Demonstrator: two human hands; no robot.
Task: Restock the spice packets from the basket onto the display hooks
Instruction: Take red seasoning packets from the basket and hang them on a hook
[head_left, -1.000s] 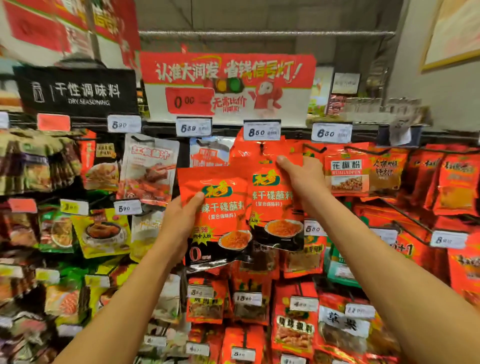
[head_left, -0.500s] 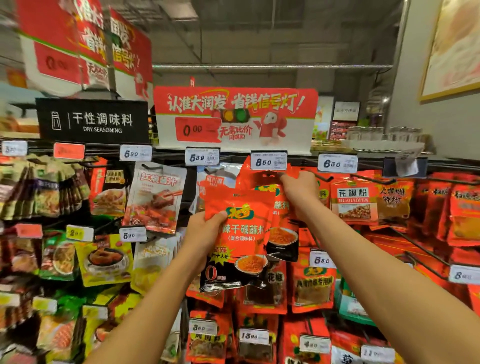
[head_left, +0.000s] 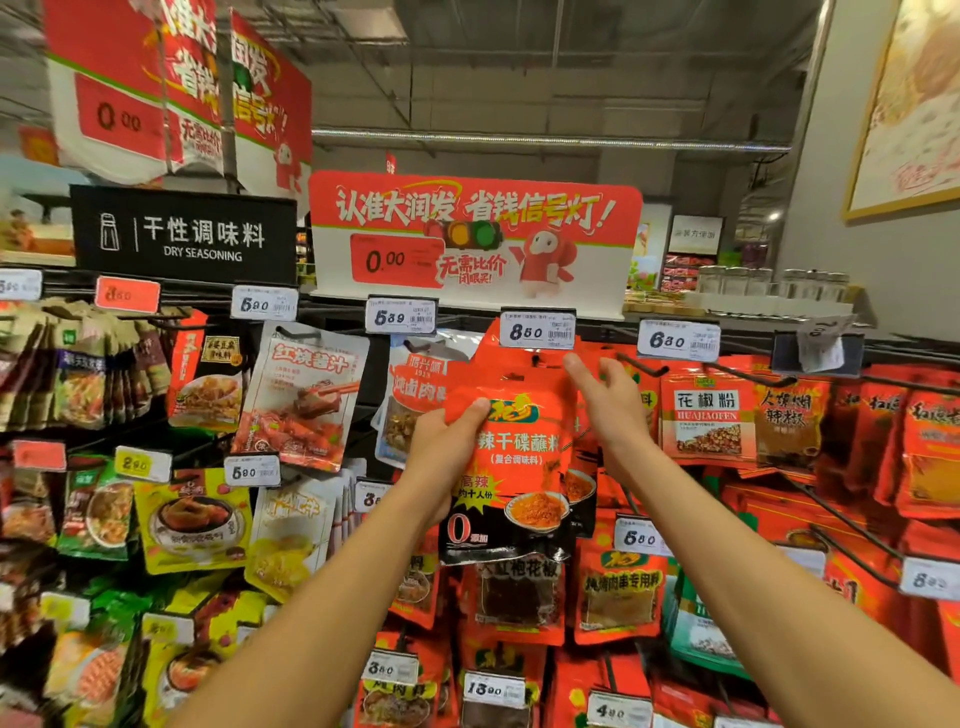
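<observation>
Left hand (head_left: 445, 447): my grip is clenched on the left edge of a red spice packet (head_left: 511, 457), thumb across its front. Packet: upright, raised against the rack just below the 8.50 price tag (head_left: 537, 331). Right hand (head_left: 602, 400): fingers loosely extended, touching the packet's upper right corner beside the hook (head_left: 641, 366). Around: hanging packets, black dry seasoning sign (head_left: 184, 239).
</observation>
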